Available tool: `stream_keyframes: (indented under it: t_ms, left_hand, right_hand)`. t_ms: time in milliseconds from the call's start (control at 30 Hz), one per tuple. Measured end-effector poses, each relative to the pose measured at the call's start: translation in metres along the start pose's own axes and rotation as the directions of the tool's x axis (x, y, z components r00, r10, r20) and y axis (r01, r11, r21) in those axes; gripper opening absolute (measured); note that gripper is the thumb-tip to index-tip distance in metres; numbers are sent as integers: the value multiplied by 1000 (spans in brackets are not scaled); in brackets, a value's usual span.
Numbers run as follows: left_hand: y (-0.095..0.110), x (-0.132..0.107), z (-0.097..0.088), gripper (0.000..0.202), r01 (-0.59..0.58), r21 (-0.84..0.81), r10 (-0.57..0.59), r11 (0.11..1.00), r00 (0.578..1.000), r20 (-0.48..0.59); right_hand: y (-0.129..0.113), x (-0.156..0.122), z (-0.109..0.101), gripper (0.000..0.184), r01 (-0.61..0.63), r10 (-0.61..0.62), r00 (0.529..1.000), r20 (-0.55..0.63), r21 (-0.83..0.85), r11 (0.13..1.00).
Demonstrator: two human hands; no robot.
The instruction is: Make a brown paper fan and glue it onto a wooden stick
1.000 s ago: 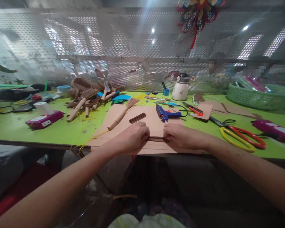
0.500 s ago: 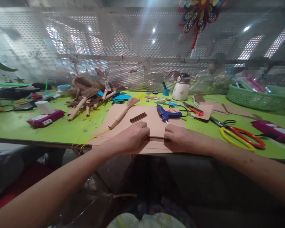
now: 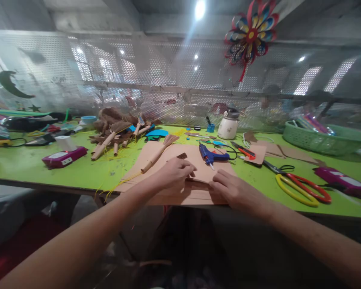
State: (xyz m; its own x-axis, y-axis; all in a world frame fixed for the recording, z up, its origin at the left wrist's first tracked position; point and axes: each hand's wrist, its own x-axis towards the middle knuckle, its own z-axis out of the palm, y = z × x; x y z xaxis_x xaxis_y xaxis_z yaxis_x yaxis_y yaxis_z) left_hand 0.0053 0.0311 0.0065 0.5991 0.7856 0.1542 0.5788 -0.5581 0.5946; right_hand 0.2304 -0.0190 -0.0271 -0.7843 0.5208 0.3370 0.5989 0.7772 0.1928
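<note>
Pinches a thin brown paper strip (image 3: 200, 182) in half-closed right hand (image 3: 237, 189); poises loosely open, empty-looking left hand (image 3: 177, 172) above its left end.

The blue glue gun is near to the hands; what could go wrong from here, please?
The blue glue gun, if hot, might burn the right hand: its nozzle points toward the person, close by.
The thin brown strip between that hand and the left hand might slip if pressed unevenly.
The yellow strands hang over the table's edge beside the left forearm, which might snag them.
</note>
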Motion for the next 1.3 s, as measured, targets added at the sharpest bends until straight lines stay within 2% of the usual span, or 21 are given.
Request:
stream_keyframes:
  t_ms: [67,167,267,367,433,533,600,733,900,1000,1100,1200,1300]
  left_hand:
    - [8,3,-3,38,32,-51,-27,998,994,104]
    - [18,0,-5,46,42,-148,-7,988,973,229]
    - [22,-9,-6,44,99,-288,-14,952,959,283]
    - [22,-16,-7,43,106,-290,-22,951,960,281]
    - [21,-19,-7,42,97,-253,-30,963,966,257]
    - [20,-21,-5,40,83,-196,-42,977,978,205]
    - [20,-23,-1,38,29,-149,-5,988,988,156]
    - [24,-28,3,33,-116,5,116,993,993,39]
    - [23,-39,5,24,-267,186,280,946,959,-47]
    - [18,-44,9,22,-344,318,381,883,923,-59]
    - [15,-45,13,20,-390,432,451,813,891,-44]
    - [17,-46,14,16,-397,511,475,762,880,-26]
    - [21,-46,14,13,-387,564,474,729,881,-8]
  right_hand:
    - [-4,1,-5,21,8,-9,999,-40,-23,1000]
    - [-10,4,-15,23,30,-36,995,-92,-61,998]
    - [-14,6,-20,26,42,-48,993,-105,-63,997]
    - [-16,7,-21,25,3,0,991,-132,18,1000]
    - [-16,8,-21,21,-58,85,979,-186,146,988]
    - [-15,13,-27,20,-159,255,941,-222,375,913]
    - [-14,19,-32,23,-217,328,931,-162,479,851]
    - [-15,32,-40,19,-293,353,936,15,589,753]
    - [-17,33,-44,19,-348,432,901,44,670,656]
    - [-18,30,-45,16,-331,414,910,34,663,672]
    - [-18,30,-44,11,-255,360,932,-40,635,729]
    - [-17,30,-42,9,-190,307,947,-94,607,772]
    - [-17,30,-41,7,-177,286,952,-108,570,803]
